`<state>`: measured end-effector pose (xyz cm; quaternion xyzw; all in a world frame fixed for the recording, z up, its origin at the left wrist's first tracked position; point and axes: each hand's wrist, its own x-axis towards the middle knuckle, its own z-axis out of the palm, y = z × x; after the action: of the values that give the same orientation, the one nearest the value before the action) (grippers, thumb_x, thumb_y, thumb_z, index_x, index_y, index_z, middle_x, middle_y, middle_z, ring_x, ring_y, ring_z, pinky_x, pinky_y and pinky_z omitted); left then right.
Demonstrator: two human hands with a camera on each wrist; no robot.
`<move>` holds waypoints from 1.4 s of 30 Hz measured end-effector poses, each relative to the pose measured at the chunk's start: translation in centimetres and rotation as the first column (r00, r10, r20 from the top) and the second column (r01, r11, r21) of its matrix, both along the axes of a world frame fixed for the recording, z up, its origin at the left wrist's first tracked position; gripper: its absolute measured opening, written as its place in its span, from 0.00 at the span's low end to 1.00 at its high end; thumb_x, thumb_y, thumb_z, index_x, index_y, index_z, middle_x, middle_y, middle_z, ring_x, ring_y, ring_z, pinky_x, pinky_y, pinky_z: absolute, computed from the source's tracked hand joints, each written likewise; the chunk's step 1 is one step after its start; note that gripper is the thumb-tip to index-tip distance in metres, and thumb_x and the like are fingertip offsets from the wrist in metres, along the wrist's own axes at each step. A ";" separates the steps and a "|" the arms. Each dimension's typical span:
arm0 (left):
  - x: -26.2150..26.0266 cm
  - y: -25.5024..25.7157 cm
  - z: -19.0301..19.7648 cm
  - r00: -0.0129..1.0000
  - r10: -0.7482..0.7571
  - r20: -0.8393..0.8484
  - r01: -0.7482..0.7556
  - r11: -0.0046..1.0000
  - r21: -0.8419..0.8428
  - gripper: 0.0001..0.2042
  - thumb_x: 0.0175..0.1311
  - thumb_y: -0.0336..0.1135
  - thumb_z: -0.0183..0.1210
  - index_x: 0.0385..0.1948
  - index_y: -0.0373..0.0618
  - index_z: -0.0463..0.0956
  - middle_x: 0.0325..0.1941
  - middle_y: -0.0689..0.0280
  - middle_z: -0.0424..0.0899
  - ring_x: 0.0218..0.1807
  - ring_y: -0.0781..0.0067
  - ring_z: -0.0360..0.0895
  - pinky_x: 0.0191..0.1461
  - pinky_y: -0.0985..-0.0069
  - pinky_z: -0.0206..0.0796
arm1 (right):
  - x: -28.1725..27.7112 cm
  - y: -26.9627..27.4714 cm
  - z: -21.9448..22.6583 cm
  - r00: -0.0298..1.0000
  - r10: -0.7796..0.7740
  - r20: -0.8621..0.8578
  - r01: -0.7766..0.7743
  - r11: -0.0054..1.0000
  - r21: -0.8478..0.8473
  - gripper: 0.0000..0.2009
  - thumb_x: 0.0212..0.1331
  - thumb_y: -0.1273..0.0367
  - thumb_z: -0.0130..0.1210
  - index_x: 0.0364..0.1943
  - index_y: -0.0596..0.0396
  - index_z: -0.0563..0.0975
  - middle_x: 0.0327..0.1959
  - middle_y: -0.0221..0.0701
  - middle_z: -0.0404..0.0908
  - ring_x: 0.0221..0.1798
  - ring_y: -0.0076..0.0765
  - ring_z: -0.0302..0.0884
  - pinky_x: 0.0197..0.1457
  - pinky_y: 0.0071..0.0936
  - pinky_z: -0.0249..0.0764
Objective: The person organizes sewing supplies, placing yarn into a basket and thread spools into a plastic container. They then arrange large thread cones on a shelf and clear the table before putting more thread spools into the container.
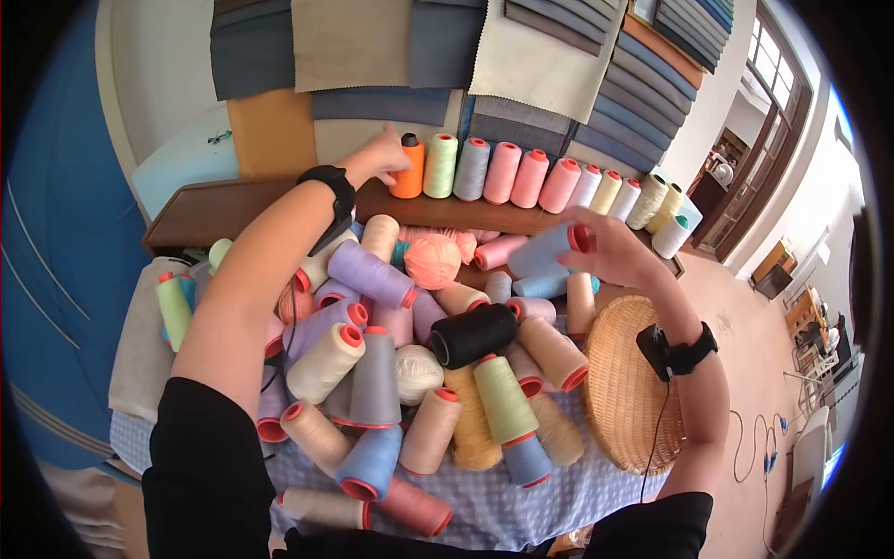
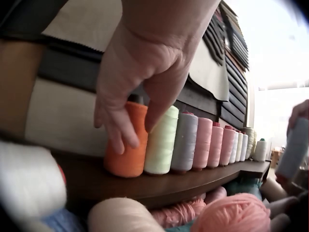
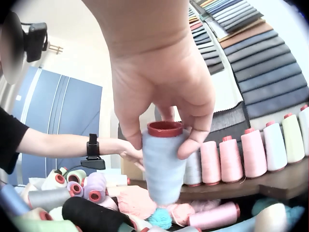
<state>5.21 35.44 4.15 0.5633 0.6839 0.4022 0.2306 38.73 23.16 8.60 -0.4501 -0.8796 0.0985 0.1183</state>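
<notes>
At the left end of a row of upright thread cones, my left hand [image 2: 145,72] grips an orange thread cone [image 2: 126,154] from above, thumb on one side and fingers down the other. The orange cone stands on the brown wooden shelf [image 2: 193,183] beside a pale green cone [image 2: 161,145]. My right hand [image 3: 164,92] holds a light blue thread cone [image 3: 165,169] by its red-rimmed end, fingers and thumb round it. In the head view that blue cone hangs tilted over the heap, in front of the pink cones [image 1: 531,179] on the shelf.
A heap of loose thread cones, including a black cone [image 1: 475,335], and yarn balls [image 1: 433,261] covers the checked cloth [image 1: 317,475]. A round wicker basket [image 1: 633,391] leans at the right. Fabric swatches [image 1: 363,47] hang behind the shelf.
</notes>
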 end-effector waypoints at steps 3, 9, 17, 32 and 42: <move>-0.2 -3.0 4.7 0.911 -0.173 -0.376 0.077 0.964 -0.256 0.33 0.55 0.47 0.58 0.57 0.32 0.57 0.42 0.50 0.77 0.26 0.63 0.82 0.24 0.75 0.77 | -1.2 1.0 -0.5 0.886 -0.069 -0.458 -0.066 0.960 -0.271 0.23 0.50 0.72 0.59 0.52 0.54 0.66 0.42 0.31 0.74 0.38 0.26 0.74 0.37 0.21 0.73; 3.4 -11.6 6.2 0.786 -0.544 0.294 0.612 0.752 -0.245 0.36 0.56 0.59 0.57 0.56 0.38 0.59 0.52 0.52 0.70 0.41 0.63 0.80 0.42 0.71 0.76 | -7.5 -0.2 0.0 0.646 -0.127 -0.753 -0.246 0.899 -0.363 0.21 0.52 0.73 0.58 0.50 0.53 0.64 0.49 0.35 0.69 0.50 0.30 0.70 0.47 0.27 0.77; -3.1 -8.4 6.5 0.929 -0.371 -0.010 0.371 0.928 -0.031 0.27 0.48 0.45 0.67 0.44 0.38 0.66 0.38 0.61 0.76 0.29 0.75 0.77 0.30 0.81 0.74 | -10.4 3.5 -3.6 0.968 0.153 -0.198 -0.145 0.988 0.054 0.31 0.47 0.57 0.62 0.54 0.56 0.65 0.49 0.45 0.73 0.51 0.45 0.73 0.52 0.34 0.71; -5.3 1.6 -0.5 0.927 -0.019 -0.375 0.031 0.999 0.025 0.29 0.39 0.35 0.69 0.45 0.34 0.66 0.35 0.51 0.80 0.24 0.63 0.81 0.25 0.72 0.76 | -15.3 8.2 -6.1 0.947 0.270 0.174 -0.263 0.963 -0.065 0.19 0.55 0.65 0.45 0.50 0.59 0.71 0.46 0.48 0.75 0.51 0.49 0.73 0.56 0.40 0.67; -6.6 1.0 -0.3 0.963 -0.188 -0.195 0.178 0.982 -0.067 0.29 0.45 0.31 0.67 0.49 0.35 0.60 0.32 0.53 0.77 0.25 0.65 0.79 0.23 0.71 0.77 | -21.0 12.6 -7.9 0.985 0.171 0.031 -0.166 0.977 -0.134 0.22 0.58 0.64 0.45 0.56 0.60 0.66 0.54 0.47 0.72 0.57 0.49 0.69 0.60 0.35 0.63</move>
<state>-1.35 36.44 3.85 0.6559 0.6584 0.3034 0.2105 17.73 35.74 0.67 -0.3826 -0.9086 0.1561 0.0610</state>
